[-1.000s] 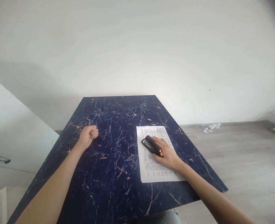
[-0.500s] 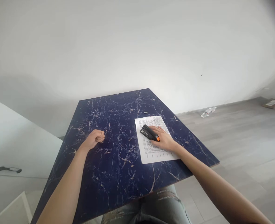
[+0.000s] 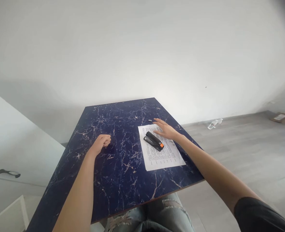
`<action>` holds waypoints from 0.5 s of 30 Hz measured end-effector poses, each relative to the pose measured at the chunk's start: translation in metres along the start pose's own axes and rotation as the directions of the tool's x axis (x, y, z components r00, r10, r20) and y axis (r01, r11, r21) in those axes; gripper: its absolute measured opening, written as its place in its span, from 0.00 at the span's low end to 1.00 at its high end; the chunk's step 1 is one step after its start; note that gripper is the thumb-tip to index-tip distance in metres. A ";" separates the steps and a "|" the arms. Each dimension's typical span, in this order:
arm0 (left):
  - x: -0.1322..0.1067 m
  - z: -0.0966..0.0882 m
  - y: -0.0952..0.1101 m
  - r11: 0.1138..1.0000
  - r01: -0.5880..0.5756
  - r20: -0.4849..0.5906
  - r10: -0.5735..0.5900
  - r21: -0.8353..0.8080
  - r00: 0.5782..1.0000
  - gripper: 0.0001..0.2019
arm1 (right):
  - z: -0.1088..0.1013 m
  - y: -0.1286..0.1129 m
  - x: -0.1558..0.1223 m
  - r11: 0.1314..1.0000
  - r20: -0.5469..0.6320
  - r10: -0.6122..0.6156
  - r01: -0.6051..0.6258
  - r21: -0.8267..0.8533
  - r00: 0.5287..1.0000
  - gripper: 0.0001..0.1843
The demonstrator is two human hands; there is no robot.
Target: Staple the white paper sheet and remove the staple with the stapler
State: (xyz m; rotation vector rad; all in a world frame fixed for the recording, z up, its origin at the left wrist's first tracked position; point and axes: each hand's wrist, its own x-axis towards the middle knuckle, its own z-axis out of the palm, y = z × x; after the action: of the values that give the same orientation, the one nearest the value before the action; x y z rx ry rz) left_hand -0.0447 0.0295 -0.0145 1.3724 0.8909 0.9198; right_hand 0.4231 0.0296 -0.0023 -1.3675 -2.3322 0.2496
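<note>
A black stapler with an orange tip lies slantwise on a printed sheet of paper. Just beyond the stapler, over the far right part of the paper, is my right hand; its fingers are spread and it holds nothing. The fingertips point toward a small grey strip that looks like staples, lying past the paper's far edge, with a slight gap between. On the left side of the table, my left hand rests in a closed fist. Whether anything is inside that fist is hidden.
The dark blue marble-patterned table stands near a white wall. Clear plastic packaging and a cardboard box lie on the grey floor to the right. A white panel with a dark handle is at the left.
My right hand has let go of the stapler and moved away and forward, toward the small grey strip. The stapler stays on the paper. My left fist keeps its place; the view has shifted slightly.
</note>
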 end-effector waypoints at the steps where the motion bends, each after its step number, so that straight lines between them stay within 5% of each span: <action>1: -0.001 0.000 0.002 0.999 0.002 -0.011 -0.003 -0.047 1.000 0.22 | 0.004 0.002 0.010 1.000 0.070 -0.012 0.013 -0.023 0.998 0.41; 4: 0.000 -0.001 0.005 0.990 0.005 -0.033 -0.010 -0.143 0.999 0.22 | 0.024 0.004 0.031 0.997 0.194 0.010 0.004 -0.071 0.981 0.45; 10: 0.007 0.005 0.007 0.982 -0.020 -0.068 0.007 -0.188 0.998 0.21 | 0.057 -0.007 0.041 0.993 0.167 0.061 -0.043 -0.109 0.984 0.47; 13: 0.005 0.001 0.015 0.957 -0.139 -0.168 0.098 -0.255 0.981 0.22 | 0.070 -0.032 0.050 0.987 0.163 0.096 -0.074 -0.141 0.982 0.51; 15: -0.004 -0.008 0.020 0.891 -0.329 -0.320 0.227 -0.314 0.920 0.24 | 0.083 -0.058 0.063 0.985 0.158 0.101 -0.076 -0.158 0.982 0.53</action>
State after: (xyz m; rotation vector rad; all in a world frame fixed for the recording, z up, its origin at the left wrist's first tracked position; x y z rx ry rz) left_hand -0.0542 0.0294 0.0055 1.0788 0.6876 1.4524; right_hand 0.3141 0.0596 -0.0389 -1.5809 -2.4721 0.2238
